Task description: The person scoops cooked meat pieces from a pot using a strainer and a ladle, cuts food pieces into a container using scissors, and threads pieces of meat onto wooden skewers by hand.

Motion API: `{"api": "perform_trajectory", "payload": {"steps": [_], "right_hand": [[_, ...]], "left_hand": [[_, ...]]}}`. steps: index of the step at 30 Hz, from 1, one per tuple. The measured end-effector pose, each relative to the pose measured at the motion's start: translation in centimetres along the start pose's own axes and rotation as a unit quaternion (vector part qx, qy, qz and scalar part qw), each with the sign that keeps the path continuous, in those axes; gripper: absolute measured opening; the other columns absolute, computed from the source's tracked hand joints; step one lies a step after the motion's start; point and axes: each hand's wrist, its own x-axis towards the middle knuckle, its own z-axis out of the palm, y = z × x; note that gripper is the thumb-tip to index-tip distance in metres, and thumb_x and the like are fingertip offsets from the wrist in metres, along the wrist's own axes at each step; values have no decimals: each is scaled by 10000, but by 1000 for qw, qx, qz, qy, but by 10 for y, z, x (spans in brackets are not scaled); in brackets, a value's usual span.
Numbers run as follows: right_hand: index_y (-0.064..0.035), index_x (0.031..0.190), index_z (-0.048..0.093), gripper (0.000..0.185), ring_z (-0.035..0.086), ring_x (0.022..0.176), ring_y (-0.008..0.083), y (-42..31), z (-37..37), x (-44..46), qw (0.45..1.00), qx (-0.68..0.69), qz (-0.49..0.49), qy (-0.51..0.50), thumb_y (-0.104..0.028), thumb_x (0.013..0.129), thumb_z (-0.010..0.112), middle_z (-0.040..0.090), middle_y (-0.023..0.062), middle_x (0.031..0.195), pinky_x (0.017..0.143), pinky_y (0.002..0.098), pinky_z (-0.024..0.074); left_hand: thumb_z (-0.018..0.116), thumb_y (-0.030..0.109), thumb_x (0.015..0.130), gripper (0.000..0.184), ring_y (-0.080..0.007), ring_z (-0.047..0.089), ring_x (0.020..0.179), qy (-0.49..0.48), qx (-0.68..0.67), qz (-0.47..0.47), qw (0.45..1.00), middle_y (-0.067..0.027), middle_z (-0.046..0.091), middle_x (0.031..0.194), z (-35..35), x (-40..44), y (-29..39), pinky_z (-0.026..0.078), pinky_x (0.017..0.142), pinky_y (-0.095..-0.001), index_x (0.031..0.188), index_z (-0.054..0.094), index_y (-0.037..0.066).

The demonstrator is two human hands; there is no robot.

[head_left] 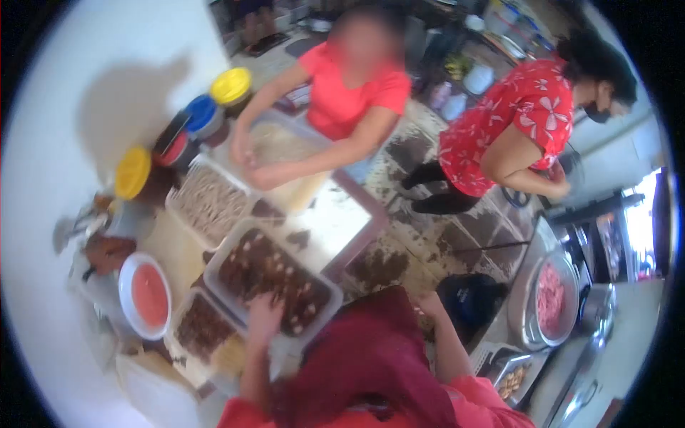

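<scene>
My left hand reaches over the near-left edge of a clear plastic tub of dark red-brown food with pale bits. Its fingertips are lost against the dark food, so whether they grip anything cannot be made out. Beside that wrist lies a smaller tray of dark chopped food. My right hand hangs away from the table at the edge of my dark red apron. Its fingers look loosely apart, with nothing visible in them.
Across the table, a person in a coral shirt works over a tray of pale food. Pale strips fill another tub. A bowl of orange-red liquid stands left. Another person stands right, near a pot of pink meat.
</scene>
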Motion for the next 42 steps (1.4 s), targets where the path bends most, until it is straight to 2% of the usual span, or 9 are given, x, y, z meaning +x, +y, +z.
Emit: {"api": "perform_trajectory", "payload": {"steps": [8, 10, 12, 17, 18, 23, 26, 32, 42], "right_hand": [[-57, 845, 660, 172, 599, 564, 160, 33, -60, 126, 969, -112, 166, -143, -160, 714, 617, 642, 82, 688, 488, 312, 476], [-83, 778, 640, 133, 544, 453, 225, 16, -85, 121, 984, -8, 176, -31, -141, 727, 531, 611, 88, 618, 411, 354, 429], [-77, 934, 628, 193, 527, 642, 158, 60, -96, 177, 983, 102, 135, -76, -171, 775, 574, 599, 59, 737, 537, 347, 435], [-25, 854, 627, 196, 562, 741, 188, 49, -202, 256, 989, -67, 65, -116, -188, 804, 532, 596, 80, 700, 525, 381, 454], [-13, 817, 628, 202, 572, 755, 194, 38, -221, 259, 973, 139, 164, -81, -192, 805, 534, 597, 82, 700, 528, 390, 461], [-22, 807, 589, 132, 505, 538, 121, -76, -337, 299, 933, 354, -2, -73, -133, 854, 535, 554, 52, 643, 469, 274, 383], [-13, 887, 599, 169, 518, 571, 127, -181, -417, 293, 920, 387, -65, -17, -170, 869, 540, 581, 57, 703, 515, 264, 417], [4, 928, 605, 188, 556, 620, 134, -229, -573, 373, 976, 189, -94, 48, -162, 849, 564, 603, 83, 741, 532, 274, 453], [-33, 1000, 582, 204, 608, 804, 156, -307, -908, 431, 970, 156, -145, 116, -100, 808, 569, 627, 59, 904, 733, 308, 515]], "left_hand": [[645, 143, 745, 415, -374, 536, 996, 119, 35, -61, 990, -212, 551, 1116, -22, 43, 71, 439, 863, -397, 1110, 546, -28], [654, 110, 708, 406, -369, 523, 995, 84, -205, 64, 973, -207, 558, 1075, 8, 75, 81, 430, 861, -414, 1085, 564, -12], [486, 80, 820, 262, -195, 528, 713, 51, -138, -29, 989, -138, 585, 852, 23, 77, 130, 454, 641, -341, 1057, 554, -9], [523, 87, 783, 213, -193, 496, 620, 160, -51, 147, 975, -73, 522, 654, 95, 144, 264, 424, 575, -344, 958, 590, -17], [554, 110, 779, 176, -188, 503, 624, 117, -214, 54, 968, -74, 512, 629, 111, 157, 296, 433, 579, -360, 914, 604, 10], [547, 171, 843, 313, -246, 537, 878, 87, -353, 144, 920, -154, 589, 949, 166, 259, 388, 444, 782, -362, 1090, 553, -22], [640, 61, 663, 381, -367, 516, 963, 69, -89, 131, 985, -202, 567, 980, 146, 303, 474, 421, 846, -432, 1033, 585, -9], [604, 41, 655, 514, -421, 468, 992, 108, -106, 294, 944, -247, 475, 1056, 244, 499, 509, 407, 846, -443, 1152, 482, 6], [689, 60, 649, 686, -456, 429, 1071, 27, -76, 204, 976, -295, 414, 1135, 252, 727, 657, 391, 903, -461, 1242, 350, -5]]}}
